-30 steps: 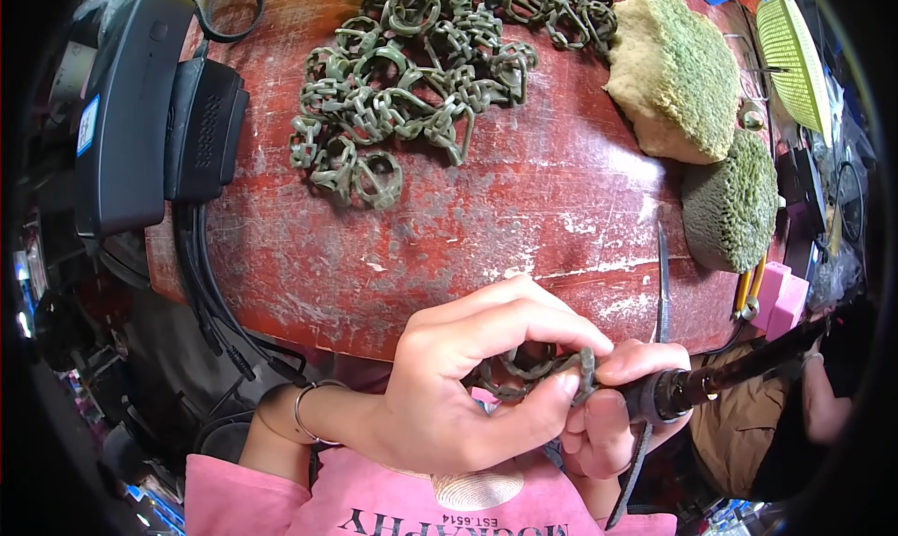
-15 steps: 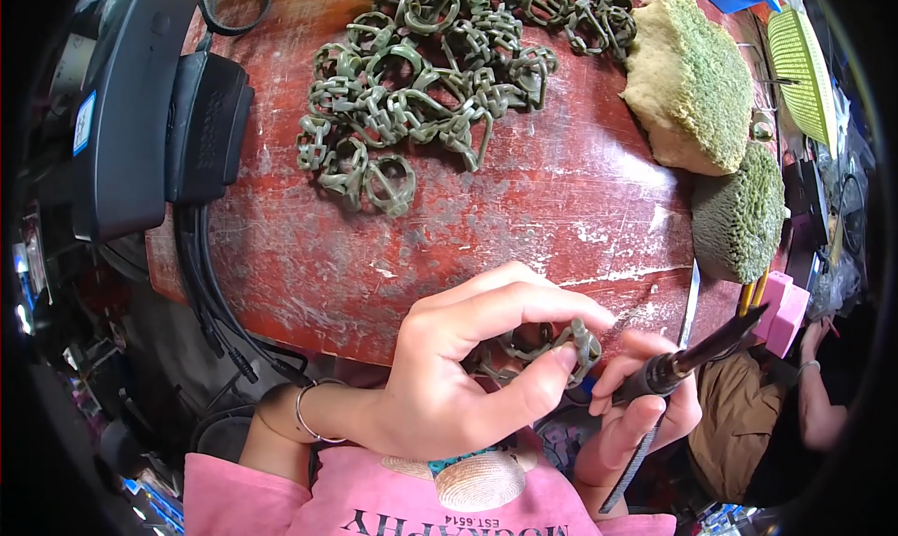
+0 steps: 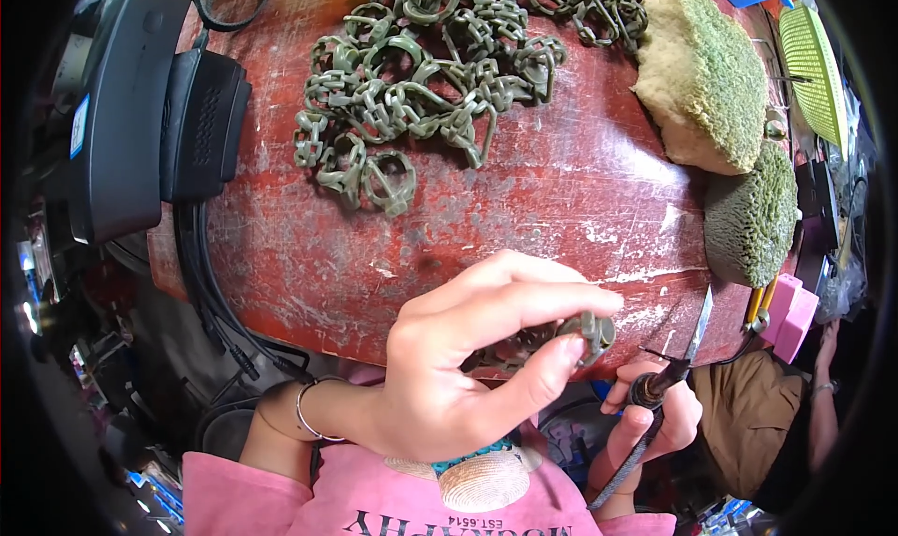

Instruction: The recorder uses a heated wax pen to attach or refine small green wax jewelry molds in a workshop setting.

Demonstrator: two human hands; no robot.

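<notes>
My left hand (image 3: 468, 349) holds a dark green piece (image 3: 589, 335) between thumb and fingertips over the near table edge. More green parts of it, seemingly rings or links, show in the curl of the fingers, mostly hidden by the hand. To its right, my right hand (image 3: 659, 424) is closed around a soldering-iron-like tool (image 3: 666, 379) with a dark shaft and a cord running down past the wrist. Its tip does not touch the green piece. A narrow silvery blade (image 3: 700, 325) shows just above the tool; I cannot tell whether it is part of it.
A heap of green rings and chain links (image 3: 412, 96) covers the far middle of the red, scuffed table (image 3: 524, 218). At right stand rough green foam-like blocks (image 3: 702, 78), a green basket (image 3: 812, 78) and a pink block (image 3: 793, 316). Dark devices (image 3: 131, 115) with cables stand left. Another person's arm (image 3: 825, 405) shows at lower right.
The tool in my right hand has swung round, its dark tip no longer reaching out to the right. My left hand has turned the green piece slightly, still gripping it.
</notes>
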